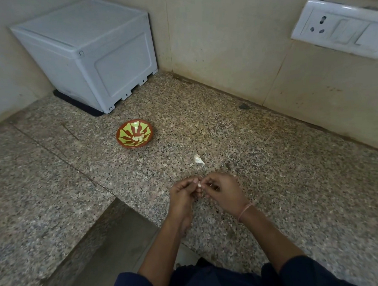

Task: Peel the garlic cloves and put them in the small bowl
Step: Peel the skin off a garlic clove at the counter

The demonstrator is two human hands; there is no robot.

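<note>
The left grip (182, 190) and right grip (222, 189) meet on one garlic clove (199, 183), each pinching it at the fingertips; it is too small to tell its long axis. The small bowl (126, 145) sits ahead and left of the grips, well apart, with peeled cloves (138, 139) inside. The left grip is nearer, so the drop likely falls to it. A loose clove (199, 159) lies just ahead on the speckled stone surface (274, 181). A white box (89, 56) fills the far-left corner, and a socket plate (340, 27) hangs on the wall ahead-right.
</note>
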